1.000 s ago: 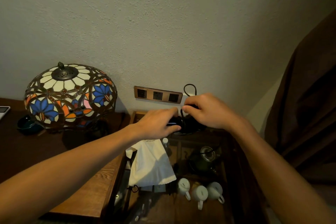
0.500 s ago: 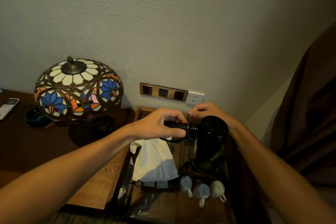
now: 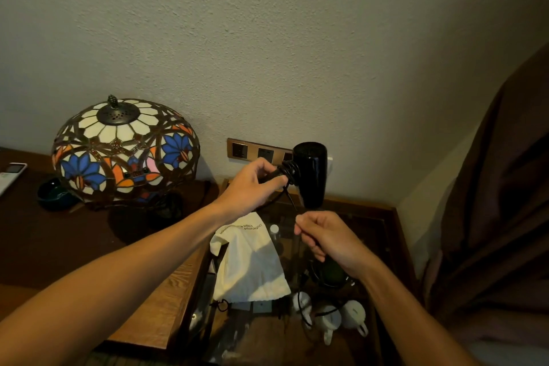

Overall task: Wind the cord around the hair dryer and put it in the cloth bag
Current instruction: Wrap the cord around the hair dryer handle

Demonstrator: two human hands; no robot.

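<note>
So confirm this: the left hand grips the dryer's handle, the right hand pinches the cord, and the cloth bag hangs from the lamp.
Not quite. In the head view the cloth bag lies on the glass-topped table, not hanging from the lamp. The rest holds.

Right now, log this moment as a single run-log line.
stage: winding | left hand: grips hair dryer handle | right hand: pinches cord | cloth bag: on glass-topped table, dryer not in it

Textured pale wall (image 3: 267, 38), stained-glass lamp (image 3: 124, 148) on wooden table (image 3: 44, 241), brown curtain (image 3: 505, 187) at right
</note>
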